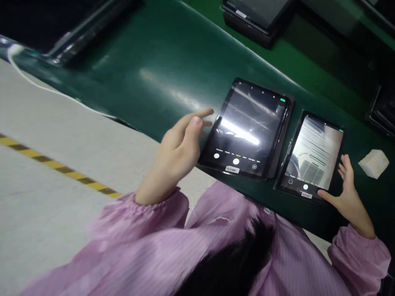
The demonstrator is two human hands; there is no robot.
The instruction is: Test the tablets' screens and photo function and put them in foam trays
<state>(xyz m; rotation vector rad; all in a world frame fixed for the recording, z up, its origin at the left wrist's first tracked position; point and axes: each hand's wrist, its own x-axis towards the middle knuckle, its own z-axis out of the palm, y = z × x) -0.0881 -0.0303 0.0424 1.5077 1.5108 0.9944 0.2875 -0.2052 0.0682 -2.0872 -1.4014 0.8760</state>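
Observation:
Two dark tablets lie flat side by side on a green table, both with a camera app on screen. The left tablet (243,127) shows reflected light strips. On the right tablet (311,156) there is a bright picture of a ceiling with a grille. My left hand (183,148) hovers at the left edge of the left tablet, its fingers extended and apart, holding nothing. At the lower right corner of the right tablet, my right hand (350,193) rests its thumb on the corner. Its other fingers are spread along the right side, not wrapped round it.
A white foam-like block (374,163) sits right of the tablets. Black trays (256,24) stand behind the table's raised far edge. A dark flat device (61,24) lies at the upper left, near a white cable (61,94) along the table's edge.

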